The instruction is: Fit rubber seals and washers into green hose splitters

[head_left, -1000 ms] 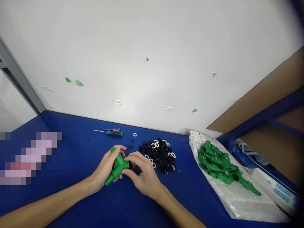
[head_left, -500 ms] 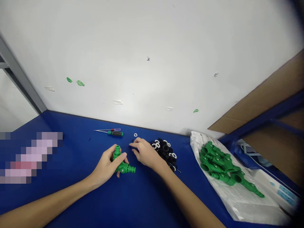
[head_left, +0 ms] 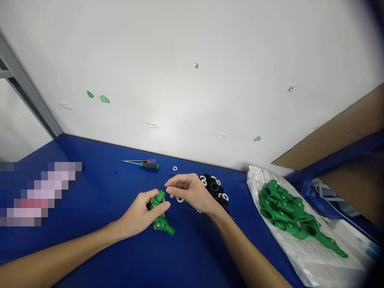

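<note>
- Green plastic fitting with branching, ridged ends: it is in the person's left hand, over the near middle of the table, one ridged end pointing far and slightly right, another pointing near and right.
- That left hand is wrapped around it, the thumb lying across the body.
- The right hand is just beside the far end of the fitting, thumb and forefinger drawn narrowly together; from where I stand I cannot tell whether they pinch something small.
- Beyond the right hand, a thin white ring lies on the blue tabletop, with a small black ring near it.
- Right of those, partly hidden by the right hand, spreads a loose heap of black and white rings.
- To the far left of the hands lie two screwdrivers side by side, one with a green-and-black handle, the other with a purple-and-red handle, both shafts pointing left.
- Over on the right, a pile of similar green plastic fittings rests on a crinkled white plastic bag.
- A white wall panel rises along the table's far edge.
</note>
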Tool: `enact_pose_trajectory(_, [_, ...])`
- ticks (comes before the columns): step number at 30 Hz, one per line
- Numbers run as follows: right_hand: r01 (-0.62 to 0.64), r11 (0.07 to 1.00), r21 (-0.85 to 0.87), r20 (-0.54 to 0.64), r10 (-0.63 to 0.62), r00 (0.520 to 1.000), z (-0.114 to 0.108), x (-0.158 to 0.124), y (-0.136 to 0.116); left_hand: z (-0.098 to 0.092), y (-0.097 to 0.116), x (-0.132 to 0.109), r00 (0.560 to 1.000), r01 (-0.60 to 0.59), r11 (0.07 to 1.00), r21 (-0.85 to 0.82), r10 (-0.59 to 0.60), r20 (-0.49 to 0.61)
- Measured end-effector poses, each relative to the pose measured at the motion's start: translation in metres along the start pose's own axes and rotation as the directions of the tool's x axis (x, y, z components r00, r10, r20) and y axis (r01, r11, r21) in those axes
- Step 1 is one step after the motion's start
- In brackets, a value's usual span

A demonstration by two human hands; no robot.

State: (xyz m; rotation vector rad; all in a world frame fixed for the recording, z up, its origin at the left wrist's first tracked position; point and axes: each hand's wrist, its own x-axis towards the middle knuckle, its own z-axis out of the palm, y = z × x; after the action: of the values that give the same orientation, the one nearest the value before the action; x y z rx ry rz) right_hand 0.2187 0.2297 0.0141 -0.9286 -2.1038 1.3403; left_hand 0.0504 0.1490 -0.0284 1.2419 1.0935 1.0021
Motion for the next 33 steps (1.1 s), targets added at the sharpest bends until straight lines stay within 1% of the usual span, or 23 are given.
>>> enact_pose_trajectory(2, [-0.024, 0.979, 0.203, 0.021, 0.021, 1.000, 0.004, -0.003, -0.004, 0.000, -0.001, 0.000, 1.000, -0.013, 1.000, 0.021, 0.013, 0.010])
enact_pose_trajectory(3, [-0.036, 0.964, 0.265, 0.022, 0.032, 0.999, 0.006, -0.003, -0.006, 0.000, -0.002, 0.000, 1.000, -0.020, 0.999, 0.032, 0.019, 0.014])
enact_pose_trajectory(5, [-0.050, 0.951, 0.305, 0.015, 0.048, 0.999, 0.009, -0.003, -0.007, -0.001, -0.002, 0.000, 0.999, -0.034, 0.998, 0.057, 0.033, 0.023])
enact_pose_trajectory(11, [-0.065, 0.942, 0.329, 0.003, 0.068, 0.998, 0.013, -0.003, -0.004, -0.003, 0.001, -0.001, 0.998, -0.053, 0.994, 0.092, 0.049, 0.048])
enact_pose_trajectory(15, [0.007, 0.951, 0.308, -0.019, -0.001, 1.000, 0.013, -0.005, -0.001, -0.001, 0.003, -0.002, 0.998, -0.051, 0.996, 0.068, 0.047, 0.052])
enact_pose_trajectory(19, [0.033, 0.959, 0.281, 0.057, -0.051, 0.997, 0.009, -0.007, 0.003, -0.001, 0.003, -0.002, 0.996, -0.063, 0.997, 0.035, 0.061, 0.058])
enact_pose_trajectory(21, [0.046, 0.953, 0.298, 0.089, -0.076, 0.993, 0.009, -0.007, 0.005, -0.001, 0.003, -0.003, 0.996, -0.065, 0.998, 0.016, 0.064, 0.060])
enact_pose_trajectory(25, [0.066, 0.929, 0.364, 0.069, -0.098, 0.993, 0.010, -0.007, 0.008, -0.001, 0.002, -0.003, 0.997, -0.044, 0.999, -0.027, 0.046, 0.063])
enact_pose_trajectory(27, [0.049, 0.928, 0.370, 0.079, -0.084, 0.993, 0.009, -0.008, 0.007, -0.001, 0.003, -0.004, 0.997, -0.027, 0.999, -0.040, 0.030, 0.076])
enact_pose_trajectory(31, [-0.023, 0.926, 0.378, 0.204, -0.059, 0.977, 0.004, -0.009, 0.004, -0.001, 0.006, -0.005, 0.991, 0.010, 0.999, -0.053, -0.003, 0.135])
enact_pose_trajectory(33, [-0.040, 0.920, 0.390, 0.237, -0.058, 0.970, 0.001, -0.010, 0.003, -0.002, 0.006, -0.005, 0.986, 0.027, 0.998, -0.056, -0.017, 0.169])
